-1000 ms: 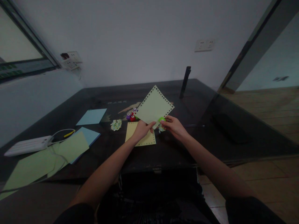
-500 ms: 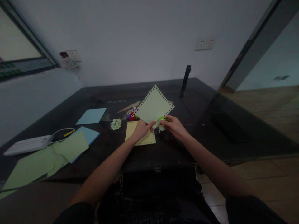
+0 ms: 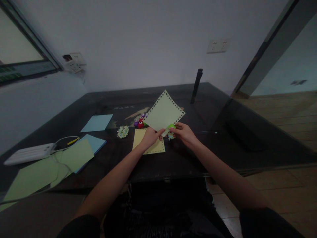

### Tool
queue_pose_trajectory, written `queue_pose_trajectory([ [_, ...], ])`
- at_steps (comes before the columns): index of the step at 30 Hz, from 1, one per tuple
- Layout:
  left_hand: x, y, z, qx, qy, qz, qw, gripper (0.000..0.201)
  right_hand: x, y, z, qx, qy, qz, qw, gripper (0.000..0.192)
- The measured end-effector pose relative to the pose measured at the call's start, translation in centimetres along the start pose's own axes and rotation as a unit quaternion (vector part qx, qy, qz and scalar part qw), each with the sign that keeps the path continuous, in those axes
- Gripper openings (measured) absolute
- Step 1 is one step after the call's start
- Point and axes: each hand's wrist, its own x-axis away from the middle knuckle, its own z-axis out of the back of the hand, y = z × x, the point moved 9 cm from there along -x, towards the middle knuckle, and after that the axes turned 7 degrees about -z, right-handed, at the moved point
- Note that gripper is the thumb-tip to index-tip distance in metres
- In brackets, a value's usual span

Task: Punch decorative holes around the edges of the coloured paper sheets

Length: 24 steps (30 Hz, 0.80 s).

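Clock directions taken from where the hands meet, twelve toward the wall. One pale green card (image 3: pixel 163 112), border punched with small holes, raised above the dark tabletop (image 3: pixel 188 162), one corner pointing to twelve. One left hand (image 3: pixel 150 136), thumb and fingers pinching the card close to its six o'clock corner. One right hand (image 3: pixel 185 134), at three, thumb and fingers closed around a lime-green craft punch (image 3: pixel 171 126), which sits at the card's five o'clock edge. One pale yellow sheet (image 3: pixel 150 150), likewise hole-bordered, flat at seven to eight, partly under the left hand. Small heap of green-and-white paper cut-outs (image 3: pixel 123 132) at nine, individual shapes too small to tell; similar scraps below the punch, partly hidden. Cluster of red and purple punches (image 3: pixel 140 123), eye-like dots on top, between nine and ten, beside the card's left corner in view. One light blue sheet (image 3: pixel 97 123), farther out at nine. Blue sheets (image 3: pixel 95 142) overlapped by green sheets (image 3: pixel 37 175), between eight and nine. One white power strip (image 3: pixel 31 154) beyond, cable over the green sheets. One black upright stick (image 3: pixel 196 86) at one. One flat black object (image 3: pixel 244 136) at three, indistinct.
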Motion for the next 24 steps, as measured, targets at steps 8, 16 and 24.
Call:
queue_pose_trajectory([
  [8,-0.03,-0.07,-0.02,-0.004,0.001,-0.006,1.000,0.028,0.08,-0.04,0.06,0.012,0.006,-0.004,1.000,0.031],
  [16,-0.07,-0.57,-0.45,0.026,-0.006,-0.003,1.000,0.023,0.26,-0.18,-0.11,0.011,-0.001,-0.003,1.000,0.030],
  [24,0.07,-0.09,-0.12,0.005,0.000,0.000,1.000,0.025,0.38,-0.42,-0.20,0.014,-0.003,0.004,1.000,0.029],
])
